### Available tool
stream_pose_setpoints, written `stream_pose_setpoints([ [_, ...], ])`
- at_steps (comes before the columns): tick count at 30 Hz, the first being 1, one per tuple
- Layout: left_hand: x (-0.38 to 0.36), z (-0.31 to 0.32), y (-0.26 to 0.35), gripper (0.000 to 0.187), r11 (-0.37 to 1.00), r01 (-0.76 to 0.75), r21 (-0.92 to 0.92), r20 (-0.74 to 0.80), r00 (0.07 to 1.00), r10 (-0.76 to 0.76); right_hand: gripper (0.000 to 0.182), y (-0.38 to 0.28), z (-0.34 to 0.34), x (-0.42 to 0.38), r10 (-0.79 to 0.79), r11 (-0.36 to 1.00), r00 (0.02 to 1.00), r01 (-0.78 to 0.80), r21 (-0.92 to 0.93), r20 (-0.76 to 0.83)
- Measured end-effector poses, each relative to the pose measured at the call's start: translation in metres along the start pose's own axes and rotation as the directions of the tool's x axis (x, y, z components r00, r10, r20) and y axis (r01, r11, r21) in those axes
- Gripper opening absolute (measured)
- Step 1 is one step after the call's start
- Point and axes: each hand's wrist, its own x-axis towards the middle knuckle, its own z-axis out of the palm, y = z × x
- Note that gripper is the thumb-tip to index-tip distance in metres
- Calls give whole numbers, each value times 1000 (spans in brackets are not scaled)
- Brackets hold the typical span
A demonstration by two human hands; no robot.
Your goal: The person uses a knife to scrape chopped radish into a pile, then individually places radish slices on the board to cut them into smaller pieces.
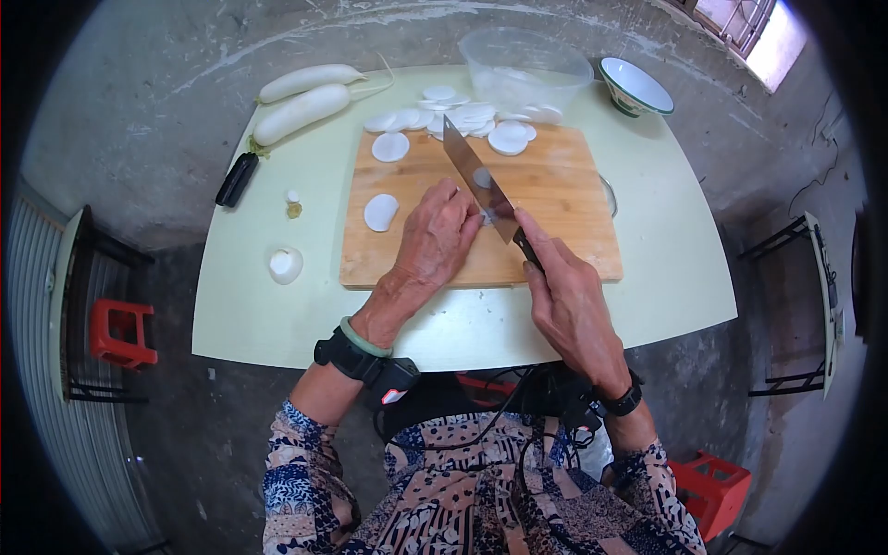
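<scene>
My right hand [575, 301] is closed round the black handle of a kitchen knife [483, 185]. Its broad blade slants up to the left over the wooden cutting board [564, 199]. Beside the blade, my left hand [437, 231] rests on the board with curled fingers. A bit of white daikon [487, 218] shows at its fingertips; the hand hides most of the piece. One daikon slice [380, 213] lies left of this hand, another slice [390, 146] farther back. A heap of slices [467, 116] covers the board's back edge, with more slices [508, 138] to its right.
Whole daikons [301, 115] lie at the table's back left, near a black-handled object [238, 179]. A daikon end [286, 265] and small scraps [293, 209] sit left of the board. Behind stand a clear plastic basin [527, 69] holding slices and a white bowl [636, 88].
</scene>
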Motion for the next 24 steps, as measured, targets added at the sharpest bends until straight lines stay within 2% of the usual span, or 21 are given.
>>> stream_pose_setpoints([
  [14,1,-1,-5,10,1000,-2,9,-12,1000,2,63,-3,-5,-1,-6,1000,999,6,0,-48],
  [18,1,-2,-4,10,1000,18,3,-5,1000,-18,62,1,1,0,-37,999,998,37,10,-43],
  [24,1,-2,-5,11,1000,16,9,1,1000,-16,61,1,1,1,3,1000,1000,-3,-16,-6],
])
